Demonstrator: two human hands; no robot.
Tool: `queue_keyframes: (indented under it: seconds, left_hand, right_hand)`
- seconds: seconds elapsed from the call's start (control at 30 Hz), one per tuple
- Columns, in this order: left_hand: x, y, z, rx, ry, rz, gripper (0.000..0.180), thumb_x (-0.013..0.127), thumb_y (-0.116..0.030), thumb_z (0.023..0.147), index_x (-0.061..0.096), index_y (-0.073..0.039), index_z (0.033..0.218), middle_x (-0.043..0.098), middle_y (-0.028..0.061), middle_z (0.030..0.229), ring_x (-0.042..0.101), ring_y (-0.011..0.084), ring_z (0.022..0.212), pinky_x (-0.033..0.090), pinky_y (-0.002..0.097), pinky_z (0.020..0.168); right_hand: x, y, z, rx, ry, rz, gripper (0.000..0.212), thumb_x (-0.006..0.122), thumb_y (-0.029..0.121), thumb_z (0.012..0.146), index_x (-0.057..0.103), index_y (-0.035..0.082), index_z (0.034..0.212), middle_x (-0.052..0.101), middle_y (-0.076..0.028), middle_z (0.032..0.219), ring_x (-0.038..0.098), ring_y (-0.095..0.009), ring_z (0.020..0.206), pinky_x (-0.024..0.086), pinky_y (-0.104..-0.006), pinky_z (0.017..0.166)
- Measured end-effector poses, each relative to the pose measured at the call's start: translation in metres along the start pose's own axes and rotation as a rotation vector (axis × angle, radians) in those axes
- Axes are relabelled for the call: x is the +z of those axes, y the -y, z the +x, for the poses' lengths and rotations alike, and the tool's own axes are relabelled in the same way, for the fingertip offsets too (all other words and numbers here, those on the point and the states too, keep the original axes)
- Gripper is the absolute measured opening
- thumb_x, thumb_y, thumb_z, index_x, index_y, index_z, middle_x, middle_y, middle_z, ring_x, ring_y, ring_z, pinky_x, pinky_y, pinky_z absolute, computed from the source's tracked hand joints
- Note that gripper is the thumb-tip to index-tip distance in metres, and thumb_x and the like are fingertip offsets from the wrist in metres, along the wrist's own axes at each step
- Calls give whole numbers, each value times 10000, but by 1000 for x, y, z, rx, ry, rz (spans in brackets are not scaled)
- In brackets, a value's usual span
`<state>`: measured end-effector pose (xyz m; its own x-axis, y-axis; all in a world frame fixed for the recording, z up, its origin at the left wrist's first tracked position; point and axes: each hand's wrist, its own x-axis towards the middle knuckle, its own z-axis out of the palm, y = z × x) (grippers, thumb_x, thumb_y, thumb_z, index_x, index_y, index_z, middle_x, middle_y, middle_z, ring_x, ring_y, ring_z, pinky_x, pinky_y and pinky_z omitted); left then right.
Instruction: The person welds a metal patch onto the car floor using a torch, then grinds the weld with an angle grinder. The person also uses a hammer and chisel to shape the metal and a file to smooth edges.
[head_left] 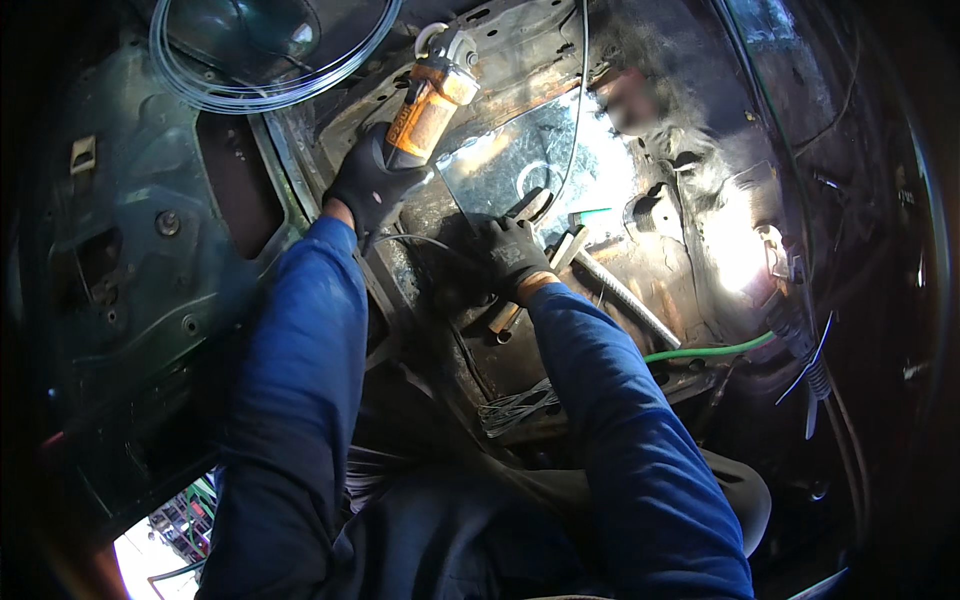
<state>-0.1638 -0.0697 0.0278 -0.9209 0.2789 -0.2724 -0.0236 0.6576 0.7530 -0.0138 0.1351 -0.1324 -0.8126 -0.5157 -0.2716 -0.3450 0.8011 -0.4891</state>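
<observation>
My left hand (372,185), in a black glove, grips the orange body of an angle grinder (432,100) whose head points up toward the rusty car floor panel (520,70). My right hand (512,252), also gloved in black, presses flat on the lower edge of a shiny sheet-metal patch (530,160) laid on the floor panel. Both sleeves are blue. The grinder's disc is mostly hidden behind its guard.
A coil of thin wire (250,90) hangs at the upper left. A metal tube (625,300) and a green hose (710,350) lie right of my right forearm. A dark door panel (130,260) fills the left side. Bright light glares at the right (735,250).
</observation>
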Motion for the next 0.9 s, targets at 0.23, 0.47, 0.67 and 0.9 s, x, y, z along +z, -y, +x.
queue_keyframes:
  seconds: [0.23, 0.47, 0.67, 0.9]
  left_hand:
    - [24, 15, -33, -115, 85, -15, 519, 876, -199, 808, 603, -39, 1220, 707, 102, 1076, 666, 197, 981, 548, 368, 911]
    - [33, 30, -6, -107, 275, 285, 555, 879, -205, 792, 591, -46, 1239, 713, 121, 1092, 671, 234, 996, 540, 399, 927]
    - [51, 86, 44, 7, 365, 356, 855, 907, -328, 767, 484, -3, 1434, 652, 208, 1303, 634, 318, 1194, 507, 426, 1037]
    - [40, 75, 53, -94, 497, 394, 1168, 938, -351, 759, 267, 123, 1590, 480, 302, 1545, 479, 333, 1451, 412, 409, 1197]
  right_hand:
    - [10, -11, -26, -25, 0, 84, 478, 587, 461, 988, 664, 220, 1393, 486, -161, 1557, 419, -374, 1459, 365, -599, 1161]
    - [23, -13, -61, -30, -6, -53, 606, 610, 423, 978, 518, 249, 1551, 287, -133, 1721, 289, -385, 1562, 254, -589, 1241]
    - [25, -14, -60, -32, 11, -2, 528, 553, 295, 1001, 546, 306, 1528, 268, -100, 1738, 332, -374, 1539, 249, -597, 1243]
    - [26, -20, -60, -27, 121, 5, 594, 580, 353, 986, 496, 298, 1571, 231, -107, 1752, 337, -389, 1535, 253, -626, 1243]
